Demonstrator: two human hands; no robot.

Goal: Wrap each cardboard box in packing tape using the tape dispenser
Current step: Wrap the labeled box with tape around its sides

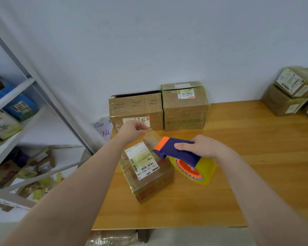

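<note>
A: Where is the box now?
B: The small box sits on the wooden table, right under both hands. It has a white label on top. It looks shiny, so I think some tape is on it.
A: What is the left hand doing?
B: Its thumb and finger pinch the loose end of the tape strip. The other fingers are curled in. The strip is up in the air above the box, not stuck down yet.
A: And the right hand?
B: Its fingers wrap round the blue handle of the tape dispenser. The yellow tape roll hangs below it, just beside the box.
A: What can go wrong?
B: The strip is thin and sticky. If it goes slack, it can fold and stick to itself or to the fingers. If it comes down crooked, it can wrinkle or hide the bar code. And no hand holds the box, so a hard pull may drag or tip it.
A: Anything else?
B: I guess the orange end has the cutter. It is near the left hand, so a quick tug may nick a finger.
A: Are there more boxes?
B: Yes. An open box stands at the wall beside a closed box.
</note>
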